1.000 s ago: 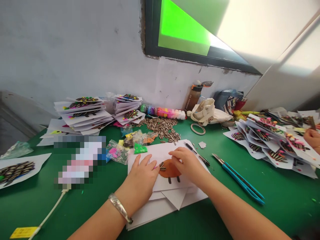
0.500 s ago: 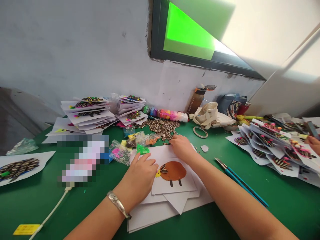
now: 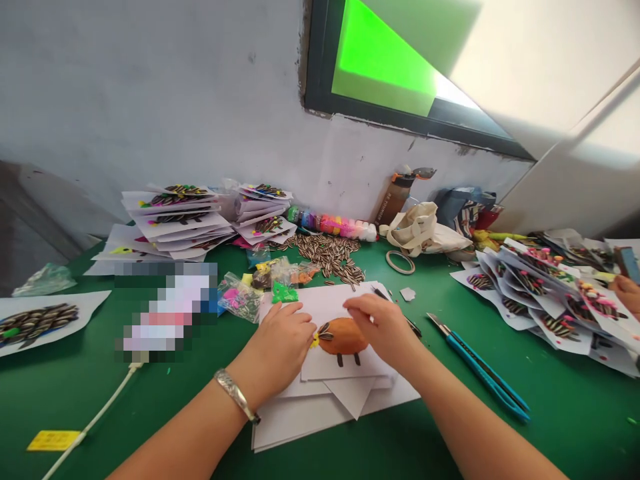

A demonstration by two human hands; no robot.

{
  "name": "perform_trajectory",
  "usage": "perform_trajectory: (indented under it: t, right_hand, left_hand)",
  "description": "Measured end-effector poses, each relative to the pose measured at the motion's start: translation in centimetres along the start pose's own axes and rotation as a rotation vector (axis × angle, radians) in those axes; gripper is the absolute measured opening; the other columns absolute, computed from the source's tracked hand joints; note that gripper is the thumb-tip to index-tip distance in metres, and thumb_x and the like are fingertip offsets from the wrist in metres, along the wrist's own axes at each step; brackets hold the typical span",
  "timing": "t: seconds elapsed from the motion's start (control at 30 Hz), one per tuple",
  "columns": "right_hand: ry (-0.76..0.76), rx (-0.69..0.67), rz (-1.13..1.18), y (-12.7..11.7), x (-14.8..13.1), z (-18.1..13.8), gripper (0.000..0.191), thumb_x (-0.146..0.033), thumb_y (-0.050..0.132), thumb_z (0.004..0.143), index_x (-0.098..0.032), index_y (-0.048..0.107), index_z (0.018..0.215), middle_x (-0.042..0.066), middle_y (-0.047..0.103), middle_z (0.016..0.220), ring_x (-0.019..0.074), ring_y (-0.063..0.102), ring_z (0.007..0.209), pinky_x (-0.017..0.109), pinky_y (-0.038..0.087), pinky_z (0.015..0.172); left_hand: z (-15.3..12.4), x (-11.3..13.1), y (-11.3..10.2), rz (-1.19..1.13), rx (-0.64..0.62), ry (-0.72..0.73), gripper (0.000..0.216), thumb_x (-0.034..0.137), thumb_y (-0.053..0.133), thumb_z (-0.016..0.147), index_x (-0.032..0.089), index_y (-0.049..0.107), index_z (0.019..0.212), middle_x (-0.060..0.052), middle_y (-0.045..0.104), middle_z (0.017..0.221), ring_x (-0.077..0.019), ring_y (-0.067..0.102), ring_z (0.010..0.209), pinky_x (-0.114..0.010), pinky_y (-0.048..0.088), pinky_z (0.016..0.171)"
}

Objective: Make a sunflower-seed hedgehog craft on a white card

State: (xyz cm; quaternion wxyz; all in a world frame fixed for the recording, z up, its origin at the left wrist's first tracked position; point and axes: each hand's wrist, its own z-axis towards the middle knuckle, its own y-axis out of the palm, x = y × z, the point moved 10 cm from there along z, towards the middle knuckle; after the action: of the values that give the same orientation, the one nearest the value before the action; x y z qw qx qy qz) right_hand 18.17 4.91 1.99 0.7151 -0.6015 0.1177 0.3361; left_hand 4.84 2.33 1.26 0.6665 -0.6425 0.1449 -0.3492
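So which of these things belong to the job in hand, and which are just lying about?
Likely part of the job:
brown-oval picture
striped seed pile, since matching seeds lie on that picture
green packet, perhaps

Apparently just lying about:
brown bottle
cream cloth bag
yellow card

A single camera, worn on the person's head, looks forward and down over the bench (image 3: 400,440) towards the wall (image 3: 165,87) behind it. It sits within arm's length of the left hand (image 3: 283,347) and right hand (image 3: 383,327), low of centre; its wide view reaches up to the window (image 3: 383,67) at upper right.
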Motion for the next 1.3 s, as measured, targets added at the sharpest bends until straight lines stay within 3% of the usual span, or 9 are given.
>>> perform_trajectory:
  t: [0.1,0.2,0.43,0.63,1.0,1.3]
  right_hand:
    - [0.062,-0.087,0.289,1.6,-0.9,-2.3,0.023,-0.012,0.049,0.088,-0.024,0.068,0.09,-0.002,0.069,0.082,0.0136,0.061,0.074,0.024,0.047,0.067]
    - [0.005,-0.116,0.37,2.9,-2.2,-2.8,0.019,-0.012,0.052,0.087,-0.023,0.068,0.086,-0.001,0.068,0.081,0.0148,0.061,0.077,0.026,0.048,0.072]
    - [-0.198,-0.051,0.265,3.1,-3.5,-2.8,0.023,-0.007,0.049,0.088,-0.022,0.066,0.083,0.003,0.067,0.088,0.0161,0.06,0.086,0.029,0.048,0.078]
    - [-0.3,-0.005,0.147,2.7,-4.5,-2.9,0.025,-0.006,0.047,0.089,-0.02,0.067,0.083,0.004,0.069,0.087,0.0162,0.061,0.082,0.029,0.046,0.074]
    - [-0.428,0.022,-0.126,3.2,-5.1,-3.5,0.021,-0.01,0.052,0.093,-0.022,0.068,0.092,0.002,0.071,0.094,0.0163,0.058,0.083,0.031,0.034,0.073]
    - [-0.541,-0.018,-0.393,4.6,-6.0,-4.7,0.018,-0.009,0.047,0.092,-0.016,0.063,0.091,0.007,0.064,0.091,0.0202,0.049,0.085,0.035,0.035,0.075]
  left_hand:
    - [0.1,0.2,0.3,-0.004,-0.021,0.014,0.028,0.015,0.042,0.094,0.018,0.067,0.083,-0.006,0.066,0.085,-0.0248,0.053,0.107,-0.044,0.037,0.1]
    - [0.1,0.4,0.4,-0.011,-0.026,0.023,0.027,0.016,0.042,0.094,0.019,0.068,0.086,-0.005,0.066,0.085,-0.023,0.055,0.104,-0.044,0.035,0.103]
    - [0.1,0.3,0.5,-0.013,-0.031,0.017,0.027,0.017,0.041,0.095,0.019,0.068,0.089,-0.005,0.066,0.088,-0.0237,0.053,0.107,-0.044,0.034,0.105]
    - [0.1,0.4,0.6,-0.015,-0.035,0.022,0.027,0.018,0.041,0.095,0.019,0.066,0.083,-0.004,0.065,0.084,-0.0227,0.053,0.103,-0.044,0.035,0.103]
    - [0.2,0.4,0.7,-0.025,-0.031,0.022,0.025,0.019,0.044,0.094,0.018,0.063,0.078,-0.004,0.064,0.083,-0.0239,0.051,0.102,-0.044,0.037,0.096]
    - [0.0,0.8,0.5,-0.025,-0.007,0.047,0.026,0.02,0.045,0.094,0.017,0.062,0.074,-0.005,0.062,0.08,-0.0221,0.051,0.094,-0.04,0.039,0.091]
